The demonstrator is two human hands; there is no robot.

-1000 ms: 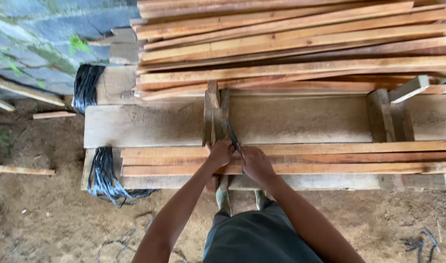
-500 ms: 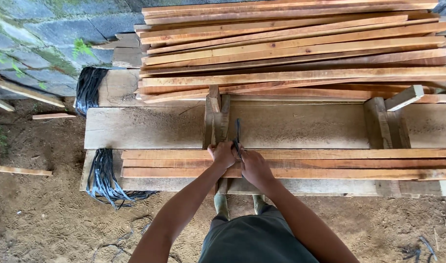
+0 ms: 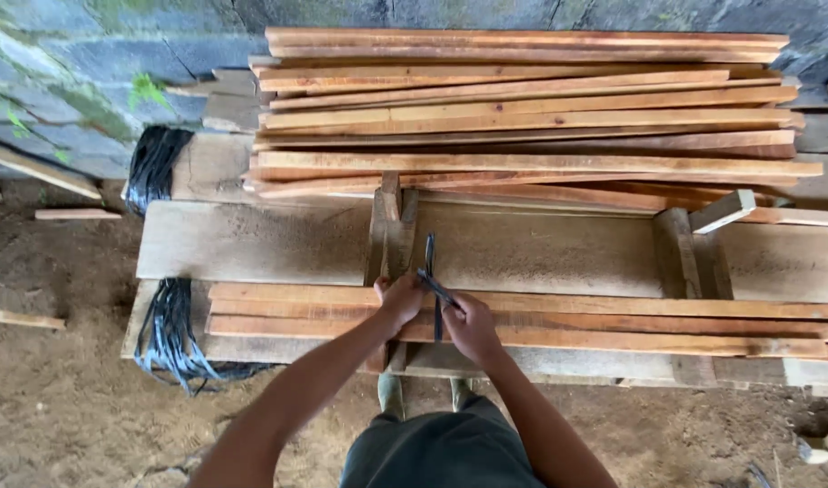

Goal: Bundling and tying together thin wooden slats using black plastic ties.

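My left hand (image 3: 398, 301) and my right hand (image 3: 469, 326) meet over a small bundle of long wooden slats (image 3: 612, 323) lying along the near edge of a wide plank bench (image 3: 260, 242). Between the fingers of both hands runs a thin black strap (image 3: 429, 262), which crosses the slats and reaches up onto the plank. Both hands grip this strap, close together, just right of a wooden upright block (image 3: 388, 237).
A big stack of long slats (image 3: 531, 108) lies at the back against a stone wall (image 3: 61, 63). Two bunches of black straps (image 3: 170, 336) (image 3: 154, 163) hang off the bench's left end. A second wooden block (image 3: 683, 251) stands on the right. Dirt floor (image 3: 61, 416) below.
The view has shifted slightly. My hands stay at the same spot on the slats, and the black strap between them now sticks up further onto the plank.
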